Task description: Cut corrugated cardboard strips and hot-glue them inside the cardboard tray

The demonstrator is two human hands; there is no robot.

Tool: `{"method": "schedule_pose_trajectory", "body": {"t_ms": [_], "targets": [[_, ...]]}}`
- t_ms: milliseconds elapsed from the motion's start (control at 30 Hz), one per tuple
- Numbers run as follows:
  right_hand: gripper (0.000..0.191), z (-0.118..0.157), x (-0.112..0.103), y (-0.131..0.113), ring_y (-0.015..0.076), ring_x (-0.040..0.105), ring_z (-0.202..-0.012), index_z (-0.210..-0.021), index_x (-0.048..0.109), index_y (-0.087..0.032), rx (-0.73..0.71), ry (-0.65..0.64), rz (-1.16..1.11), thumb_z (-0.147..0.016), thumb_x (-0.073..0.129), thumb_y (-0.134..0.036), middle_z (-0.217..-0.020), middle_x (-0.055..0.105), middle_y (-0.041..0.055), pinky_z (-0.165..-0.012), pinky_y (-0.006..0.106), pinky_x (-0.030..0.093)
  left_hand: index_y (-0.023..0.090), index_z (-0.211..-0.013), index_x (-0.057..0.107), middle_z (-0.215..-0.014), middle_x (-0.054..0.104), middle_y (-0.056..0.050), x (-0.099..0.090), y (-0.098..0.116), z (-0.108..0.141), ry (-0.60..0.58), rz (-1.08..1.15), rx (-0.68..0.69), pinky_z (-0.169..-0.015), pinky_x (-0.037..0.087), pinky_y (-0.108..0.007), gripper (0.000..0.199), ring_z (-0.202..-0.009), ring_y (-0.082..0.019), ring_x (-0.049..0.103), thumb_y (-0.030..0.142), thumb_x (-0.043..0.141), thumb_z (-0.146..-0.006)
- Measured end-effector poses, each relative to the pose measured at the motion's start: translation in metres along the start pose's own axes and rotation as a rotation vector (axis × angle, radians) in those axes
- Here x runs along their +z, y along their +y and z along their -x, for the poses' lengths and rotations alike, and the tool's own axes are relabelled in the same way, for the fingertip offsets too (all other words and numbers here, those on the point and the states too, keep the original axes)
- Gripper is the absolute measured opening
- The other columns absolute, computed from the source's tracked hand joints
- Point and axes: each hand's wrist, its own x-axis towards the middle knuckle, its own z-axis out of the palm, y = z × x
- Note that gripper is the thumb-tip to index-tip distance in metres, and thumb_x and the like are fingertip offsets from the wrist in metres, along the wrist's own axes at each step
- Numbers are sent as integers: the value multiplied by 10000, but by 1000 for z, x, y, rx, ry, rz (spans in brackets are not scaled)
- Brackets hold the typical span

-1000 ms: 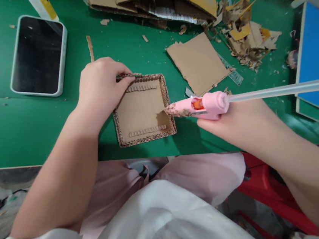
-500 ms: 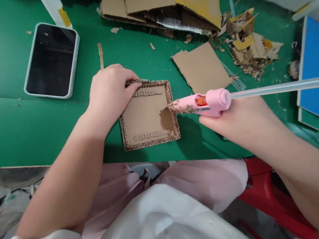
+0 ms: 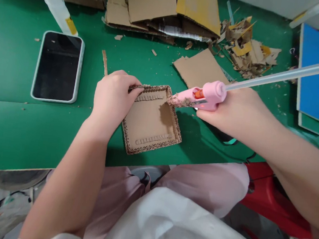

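Note:
A shallow square cardboard tray lies near the table's front edge, with two corrugated strips on its floor. My left hand pinches the tray's upper left rim between thumb and fingers. In my right hand is a pink glue gun with a long clear glue stick out of its back. The gun's crusted nozzle points at the tray's right wall, near the upper right corner. Whether it touches the wall is hard to tell. A thin cardboard strip sticks out behind my left hand.
A phone and a white bottle lie at the left. Behind the tray are a cardboard piece, folded boxes and a heap of scraps. A blue board is at the right.
The glue gun's nozzle has moved slightly up along the tray's right wall toward the upper corner. The whole view has shifted a little. My left hand keeps its hold on the rim.

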Motion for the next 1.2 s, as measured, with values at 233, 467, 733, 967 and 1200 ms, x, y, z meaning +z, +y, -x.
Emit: {"method": "schedule_pose_trajectory", "body": {"t_ms": [233, 467, 733, 967, 1200], "targets": [[104, -9, 3, 2, 130, 385, -449, -723, 526, -200, -25, 35, -53, -747, 470, -283, -461, 380, -18, -490, 262, 186, 249, -884, 688, -943, 653, -56, 0, 1, 0, 6, -27, -7, -765, 444, -339, 260, -882, -237, 585, 354, 463, -807], [64, -17, 1, 0, 125, 369, -428, -708, 519, -202, 46, -27, -41, -701, 498, -262, -464, 381, -23, -476, 256, 195, 245, -874, 689, -923, 655, -58, -1, 1, 0, 7, -23, 5, -755, 451, -342, 253, -871, -235, 586, 346, 466, -808], [91, -12, 2, 2, 134, 394, -449, -686, 520, -209, 6, 25, -83, -730, 498, -287, -465, 390, -18, -481, 259, 213, 256, -859, 682, -921, 658, -45, 0, 1, 0, 15, -30, -1, -749, 457, -329, 233, -864, -224, 588, 349, 474, -810], [143, -2, -12, 1, 165, 500, -541, -756, 554, -212, 135, -11, -182, -729, 577, -351, -576, 513, 4, -481, 254, 271, 253, -887, 688, -942, 658, -51, -1, -1, 0, 2, -23, 26, -749, 450, -337, 229, -889, -237, 591, 330, 486, -811], [208, 21, -30, 5, 176, 572, -669, -824, 608, -203, 359, -50, -421, -734, 606, -390, -739, 630, 25, -563, 282, 404, 252, -909, 698, -979, 665, -48, -2, -3, -1, -39, -33, 86, -776, 449, -347, 240, -938, -246, 597, 261, 484, -800]]}}
